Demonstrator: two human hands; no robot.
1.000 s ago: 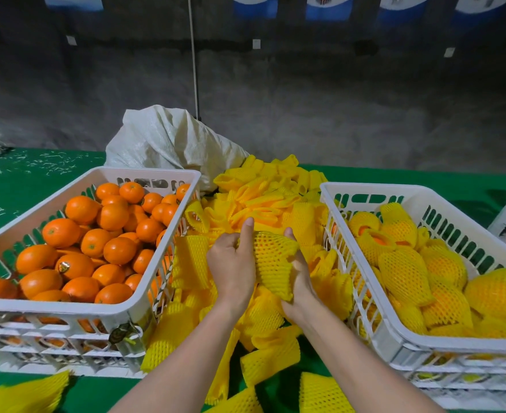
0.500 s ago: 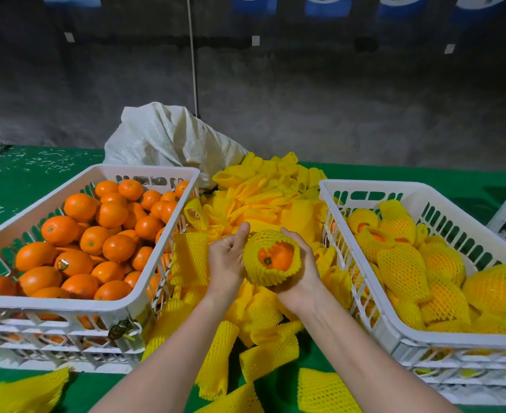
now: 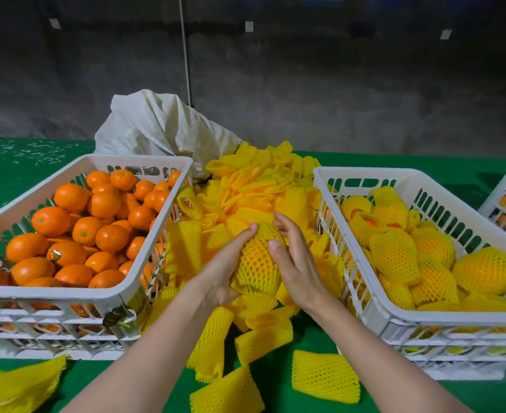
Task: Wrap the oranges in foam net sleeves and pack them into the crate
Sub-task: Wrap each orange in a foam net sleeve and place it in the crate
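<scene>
Bare oranges' crate left, sleeve pile between, packed crate right

Loose oranges: smooth, finely dimpled peel, glossy with soft highlights.
Sticker: small gold label on one peel, shiny.
Foam net sleeves: yellow foam mesh, matt, soft-looking, open diamond holes.
Wrapped orange: the same matt foam net stretched over it, glossy peel showing through the holes.
Left crate: white moulded plastic, slotted walls, smooth with a faint sheen.
Right crate: the same white plastic, smooth.
Sack: off-white woven plastic, coarse weave, crumpled, dull sheen.
Table cover: green, matt, cloth-like.
Wall: grey, rough, mottled, matt, concrete-like.
</scene>
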